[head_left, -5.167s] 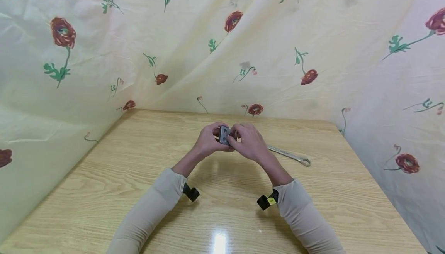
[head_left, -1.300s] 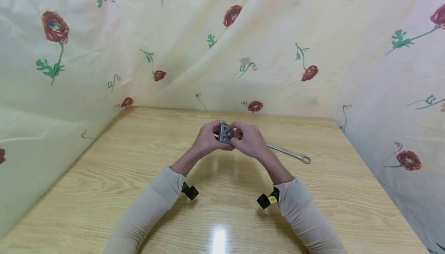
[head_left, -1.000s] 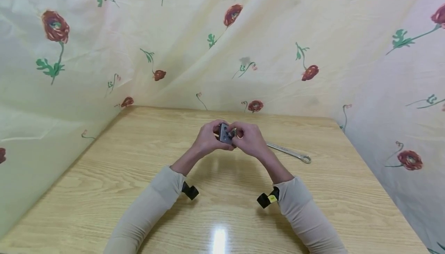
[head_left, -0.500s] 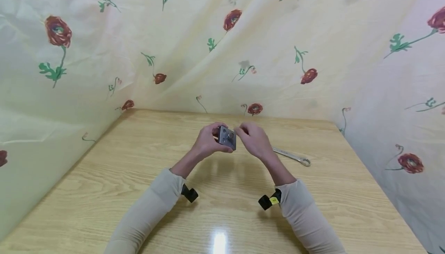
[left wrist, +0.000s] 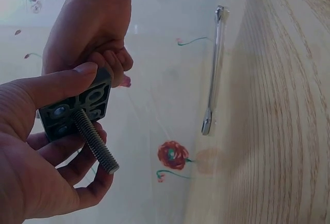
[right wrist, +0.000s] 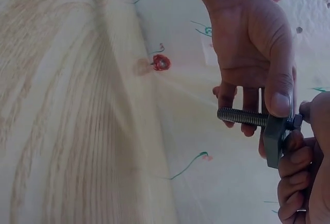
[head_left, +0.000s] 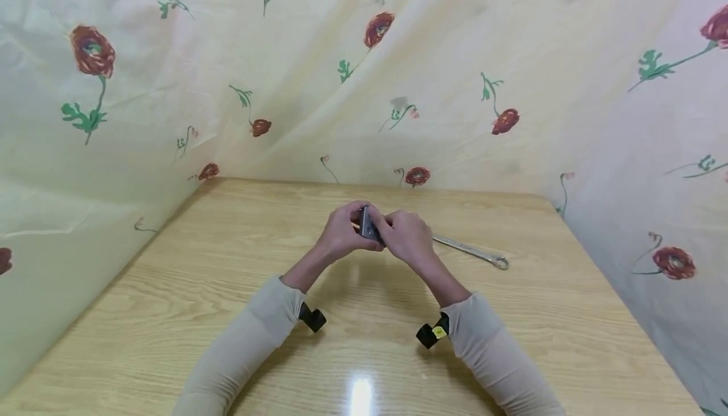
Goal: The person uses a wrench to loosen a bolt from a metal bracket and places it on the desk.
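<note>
- Gripping a small grey square metal plate (head_left: 366,225) with the left hand (head_left: 341,234), thumb lying along its top edge, fingers curled behind, above the light wooden table (head_left: 170,289).
- Sticking out of that plate toward the left palm: a long threaded steel bolt (left wrist: 95,140).
- Pinching at the plate's right face with the right hand (head_left: 405,236), fingertips curled against the bolt's head.
- Lying right of the plate, flat on the table: a slim silver wrench (head_left: 472,252), well apart from both hands.

Hands together above mid-table.
Left hand (head_left: 340,237) and right hand (head_left: 407,237) meeting on plate (head_left: 366,225), bolt (left wrist: 95,140) through it; wrench (head_left: 471,252) right, on table (head_left: 170,289).
</note>
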A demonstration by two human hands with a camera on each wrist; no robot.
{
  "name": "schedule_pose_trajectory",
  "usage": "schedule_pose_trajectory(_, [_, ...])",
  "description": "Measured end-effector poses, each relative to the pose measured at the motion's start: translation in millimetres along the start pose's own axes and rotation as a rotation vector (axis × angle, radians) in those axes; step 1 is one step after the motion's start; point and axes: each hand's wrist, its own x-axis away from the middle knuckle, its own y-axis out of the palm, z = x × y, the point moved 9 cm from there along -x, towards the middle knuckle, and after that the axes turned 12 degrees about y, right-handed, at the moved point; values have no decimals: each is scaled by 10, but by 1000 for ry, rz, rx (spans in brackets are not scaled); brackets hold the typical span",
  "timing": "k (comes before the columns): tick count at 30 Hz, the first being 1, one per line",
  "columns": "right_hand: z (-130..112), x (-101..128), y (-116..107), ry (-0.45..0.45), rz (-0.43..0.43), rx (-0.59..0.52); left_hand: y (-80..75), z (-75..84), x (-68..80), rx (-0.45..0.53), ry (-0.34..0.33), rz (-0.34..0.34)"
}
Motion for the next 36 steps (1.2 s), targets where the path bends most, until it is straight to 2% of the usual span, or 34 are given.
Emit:
schedule_pose_trajectory(10, [-133, 36, -23, -94, 19, 4, -46, -23, 1, 3, -13, 19])
schedule_pose_trajectory(22, [-191, 85, -114, -168, 39, -19, -81, -29, -5, 11, -34, 31])
schedule_pose_trajectory(36, [-217, 69, -167, -245, -60, -234, -113, 14, -2, 33, -10, 42])
